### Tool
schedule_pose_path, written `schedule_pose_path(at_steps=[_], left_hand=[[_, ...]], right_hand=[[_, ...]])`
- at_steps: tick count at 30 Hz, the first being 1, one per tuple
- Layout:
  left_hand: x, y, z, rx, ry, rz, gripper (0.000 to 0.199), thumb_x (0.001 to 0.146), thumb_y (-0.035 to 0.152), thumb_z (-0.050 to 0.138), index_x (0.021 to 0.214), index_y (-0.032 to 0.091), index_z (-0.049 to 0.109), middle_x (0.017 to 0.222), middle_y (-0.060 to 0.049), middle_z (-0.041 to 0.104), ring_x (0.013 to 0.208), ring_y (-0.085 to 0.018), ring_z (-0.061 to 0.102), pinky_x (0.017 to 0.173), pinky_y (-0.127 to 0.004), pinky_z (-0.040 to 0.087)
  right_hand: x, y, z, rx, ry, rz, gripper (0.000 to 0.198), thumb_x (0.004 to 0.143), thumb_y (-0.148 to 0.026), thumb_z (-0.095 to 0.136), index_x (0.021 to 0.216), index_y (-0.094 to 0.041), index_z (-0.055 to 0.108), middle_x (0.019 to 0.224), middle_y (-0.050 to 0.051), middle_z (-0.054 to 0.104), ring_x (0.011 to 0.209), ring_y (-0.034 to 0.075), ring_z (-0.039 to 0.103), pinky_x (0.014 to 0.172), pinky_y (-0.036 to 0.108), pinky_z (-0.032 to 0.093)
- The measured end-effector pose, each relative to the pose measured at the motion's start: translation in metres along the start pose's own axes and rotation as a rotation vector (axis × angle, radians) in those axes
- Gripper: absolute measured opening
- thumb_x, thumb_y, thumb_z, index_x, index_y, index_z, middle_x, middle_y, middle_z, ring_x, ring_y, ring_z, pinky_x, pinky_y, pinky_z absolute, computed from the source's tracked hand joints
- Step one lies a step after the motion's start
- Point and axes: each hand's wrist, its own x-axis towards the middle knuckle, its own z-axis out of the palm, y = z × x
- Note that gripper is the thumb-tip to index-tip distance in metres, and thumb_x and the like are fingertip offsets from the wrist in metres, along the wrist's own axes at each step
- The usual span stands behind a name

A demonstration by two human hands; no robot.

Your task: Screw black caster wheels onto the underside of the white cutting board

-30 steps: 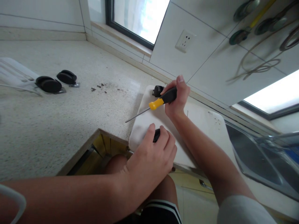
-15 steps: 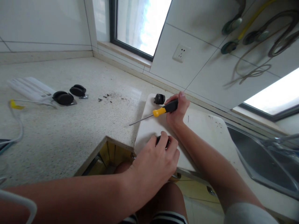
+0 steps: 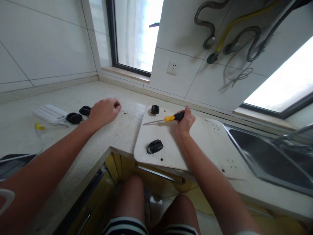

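Observation:
My right hand (image 3: pixel 186 120) is wrapped round the black end of a yellow-and-black screwdriver (image 3: pixel 170 118), its shaft pointing left over a white board (image 3: pixel 171 137). One black caster (image 3: pixel 155 146) rests on the board's near left part, its metal plate against the surface. Another caster (image 3: pixel 155 109) stands at the far left corner. My left hand (image 3: pixel 105 111) is down on the speckled counter, where small dark screws lay, with its fingers curled together. Whatever is between those fingertips is hidden. Two loose casters (image 3: pixel 74 118) lie just left of that hand.
A white plastic piece (image 3: pixel 50 112) and a white cable with a yellow tag (image 3: pixel 39 126) lie on the left. The sink (image 3: pixel 259 153) is at the right. Hoses (image 3: pixel 234 19) hang on the tiled wall. The counter's inner corner (image 3: pixel 111 149) borders my legs.
My left hand has let go of the near caster and moved left to the counter by the screws. The right hand still holds the screwdriver. The view has shifted.

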Motion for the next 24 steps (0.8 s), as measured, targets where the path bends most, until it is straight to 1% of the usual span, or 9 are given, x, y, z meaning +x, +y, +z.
schedule_pose_path(at_steps=[2, 4, 6, 9, 11, 16, 20, 24], left_hand=[[0.001, -0.040, 0.016, 0.062, -0.098, -0.210, 0.022, 0.099, 0.031, 0.066, 0.103, 0.020, 0.085, 0.112, -0.018, 0.084, 0.103, -0.039, 0.076, 0.086, -0.045, 0.056], [-0.010, -0.065, 0.028, 0.096, -0.120, -0.278, 0.025, 0.097, 0.032, 0.066, 0.105, 0.018, 0.086, 0.112, -0.022, 0.084, 0.104, -0.043, 0.076, 0.086, -0.049, 0.058], [-0.025, -0.075, 0.037, 0.116, -0.108, -0.298, 0.032, 0.098, 0.034, 0.064, 0.112, 0.015, 0.086, 0.117, -0.025, 0.083, 0.106, -0.044, 0.077, 0.087, -0.050, 0.060], [-0.037, -0.074, 0.046, 0.132, -0.071, -0.285, 0.041, 0.102, 0.036, 0.059, 0.122, 0.011, 0.084, 0.126, -0.026, 0.080, 0.113, -0.044, 0.075, 0.095, -0.050, 0.059], [-0.038, -0.071, 0.050, 0.141, -0.059, -0.267, 0.042, 0.104, 0.036, 0.056, 0.121, 0.011, 0.085, 0.129, -0.026, 0.079, 0.116, -0.043, 0.074, 0.099, -0.049, 0.058], [-0.029, -0.070, 0.058, 0.165, -0.065, -0.230, 0.042, 0.104, 0.035, 0.053, 0.119, 0.013, 0.086, 0.129, -0.025, 0.078, 0.117, -0.042, 0.073, 0.098, -0.048, 0.057], [-0.026, -0.071, 0.059, 0.175, -0.069, -0.219, 0.046, 0.104, 0.042, 0.055, 0.119, 0.012, 0.086, 0.130, -0.025, 0.078, 0.119, -0.043, 0.073, 0.101, -0.048, 0.057], [-0.024, -0.071, 0.059, 0.159, -0.069, -0.226, 0.047, 0.103, 0.046, 0.059, 0.117, 0.011, 0.086, 0.127, -0.025, 0.079, 0.119, -0.043, 0.073, 0.102, -0.048, 0.058]], right_hand=[[0.008, 0.004, -0.002, 0.017, 0.029, 0.046, 0.067, 0.105, -0.073, 0.061, 0.065, -0.020, 0.059, 0.053, -0.006, 0.053, 0.044, 0.007, 0.040, 0.044, 0.023, 0.031], [0.014, 0.007, -0.002, 0.033, 0.046, 0.086, 0.065, 0.109, -0.070, 0.059, 0.070, -0.019, 0.059, 0.055, -0.008, 0.052, 0.044, 0.006, 0.039, 0.045, 0.021, 0.032], [0.018, 0.009, -0.002, 0.045, 0.059, 0.110, 0.063, 0.110, -0.069, 0.059, 0.072, -0.018, 0.059, 0.056, -0.009, 0.051, 0.044, 0.005, 0.039, 0.045, 0.020, 0.033], [0.020, 0.010, -0.002, 0.056, 0.065, 0.117, 0.064, 0.109, -0.069, 0.060, 0.071, -0.018, 0.058, 0.055, -0.009, 0.050, 0.044, 0.005, 0.039, 0.044, 0.020, 0.033], [0.020, 0.009, -0.002, 0.059, 0.066, 0.106, 0.066, 0.107, -0.072, 0.060, 0.067, -0.019, 0.059, 0.054, -0.007, 0.051, 0.043, 0.006, 0.039, 0.043, 0.021, 0.031], [0.019, 0.004, -0.002, 0.065, 0.050, 0.068, 0.072, 0.096, -0.083, 0.059, 0.059, -0.021, 0.060, 0.052, -0.001, 0.055, 0.041, 0.008, 0.040, 0.041, 0.026, 0.028], [0.018, 0.002, -0.002, 0.071, 0.030, 0.051, 0.072, 0.093, -0.084, 0.061, 0.057, -0.022, 0.060, 0.050, -0.001, 0.051, 0.041, 0.009, 0.038, 0.042, 0.027, 0.027], [0.018, 0.002, -0.001, 0.070, 0.032, 0.048, 0.072, 0.091, -0.085, 0.061, 0.056, -0.022, 0.061, 0.050, 0.000, 0.052, 0.042, 0.009, 0.039, 0.042, 0.027, 0.026]])
